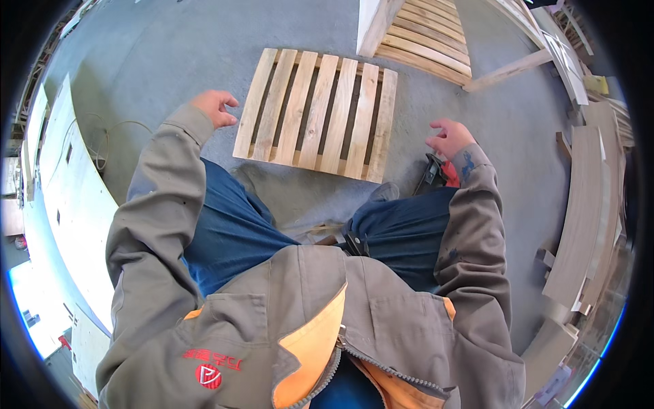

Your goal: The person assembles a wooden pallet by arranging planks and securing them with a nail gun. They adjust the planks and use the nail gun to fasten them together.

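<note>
A slatted wooden pallet panel (316, 112) lies flat on the floor in front of my feet, its pale slats set apart with dark gaps. My left hand (216, 109) hovers beside the panel's left edge, thumb and fingers loosely curved and apart, holding nothing. To the right of the panel, separated from it by a stretch of floor, is my right hand (449, 138), also empty with loosely bent fingers. Just below that hand, near my right knee, sits a red and black tool (436, 172); my sleeve and leg partly cover it, and its exact kind is unclear.
A larger slatted wooden piece (428, 41) with upright boards stands beyond the panel at the far right. Long boards (578, 211) are stacked along the right side. A big pale sheet (80, 198) and a thin looped cable (102, 146) are on the left.
</note>
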{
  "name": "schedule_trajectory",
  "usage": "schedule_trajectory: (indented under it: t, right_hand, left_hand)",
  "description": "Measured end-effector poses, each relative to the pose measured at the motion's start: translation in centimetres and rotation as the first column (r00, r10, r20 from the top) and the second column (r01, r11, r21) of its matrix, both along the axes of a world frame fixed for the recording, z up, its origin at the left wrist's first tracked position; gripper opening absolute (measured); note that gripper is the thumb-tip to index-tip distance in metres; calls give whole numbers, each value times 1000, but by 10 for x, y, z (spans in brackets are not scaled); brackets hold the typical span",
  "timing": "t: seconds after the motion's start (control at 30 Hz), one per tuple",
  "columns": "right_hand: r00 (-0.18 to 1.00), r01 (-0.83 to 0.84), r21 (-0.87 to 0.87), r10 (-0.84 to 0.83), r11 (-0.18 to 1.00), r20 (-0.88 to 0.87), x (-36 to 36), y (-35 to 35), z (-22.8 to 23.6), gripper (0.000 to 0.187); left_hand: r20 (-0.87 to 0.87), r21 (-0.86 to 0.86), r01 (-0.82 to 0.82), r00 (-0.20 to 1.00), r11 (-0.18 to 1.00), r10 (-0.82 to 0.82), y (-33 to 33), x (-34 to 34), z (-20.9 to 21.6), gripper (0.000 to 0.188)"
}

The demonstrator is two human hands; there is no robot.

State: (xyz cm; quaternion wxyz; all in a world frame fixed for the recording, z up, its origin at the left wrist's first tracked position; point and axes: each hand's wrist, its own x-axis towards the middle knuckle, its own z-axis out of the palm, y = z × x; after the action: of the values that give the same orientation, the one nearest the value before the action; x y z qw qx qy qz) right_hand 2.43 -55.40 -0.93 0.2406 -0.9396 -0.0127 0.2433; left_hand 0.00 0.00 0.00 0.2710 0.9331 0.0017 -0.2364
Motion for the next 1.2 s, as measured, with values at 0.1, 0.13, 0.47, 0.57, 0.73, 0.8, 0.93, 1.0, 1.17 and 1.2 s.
schedule_trajectory:
  t: [0.1, 0.13, 0.47, 0.57, 0.73, 0.8, 0.93, 1.0, 1.17, 1.2]
  right_hand:
    - [999, 35, 38, -35, 999, -17, -4, 10, 9, 53]
    - [999, 41, 38, -41, 998, -18, -5, 9, 7, 52]
    - [999, 48, 70, -48, 996, -5, -7, 2, 6, 49]
    - [999, 30, 42, -31, 999, 20, -8, -1, 4, 49]
    - [999, 15, 22, -16, 1000, 43, -5, -1, 1, 49]
    - [998, -2, -10, 2, 1000, 58, -5, 1, 3, 50]
    - [999, 20, 16, -21, 1000, 39, -8, 2, 10, 51]
    - [991, -48, -55, 54, 997, 123, -12, 2, 8, 49]
    - [993, -39, -66, 46, 997, 106, -8, 0, 15, 49]
    - [993, -39, -71, 47, 997, 106, -9, 1, 18, 50]
  left_hand:
    - [-47, -71, -41, 998, 997, 37, 4, 3, -6, 44]
    - [-44, -69, -46, 998, 997, 43, 1, 3, -4, 43]
    - [-6, -81, -20, 1000, 997, 19, 1, 3, -11, 42]
    - [-15, -91, -1, 1000, 996, 0, -2, 3, -9, 42]
    - [46, -72, 18, 999, 997, -15, 8, 2, -16, 41]
    - [39, -81, 9, 999, 997, -6, 10, 4, -19, 42]
    - [42, -86, -4, 999, 996, 7, 8, 2, -21, 43]
    - [56, -100, -3, 998, 995, 8, 12, -1, -23, 44]
    - [80, -67, 6, 997, 998, -1, 10, 2, -26, 47]
    - [82, -56, 6, 997, 998, -1, 5, 1, -23, 47]
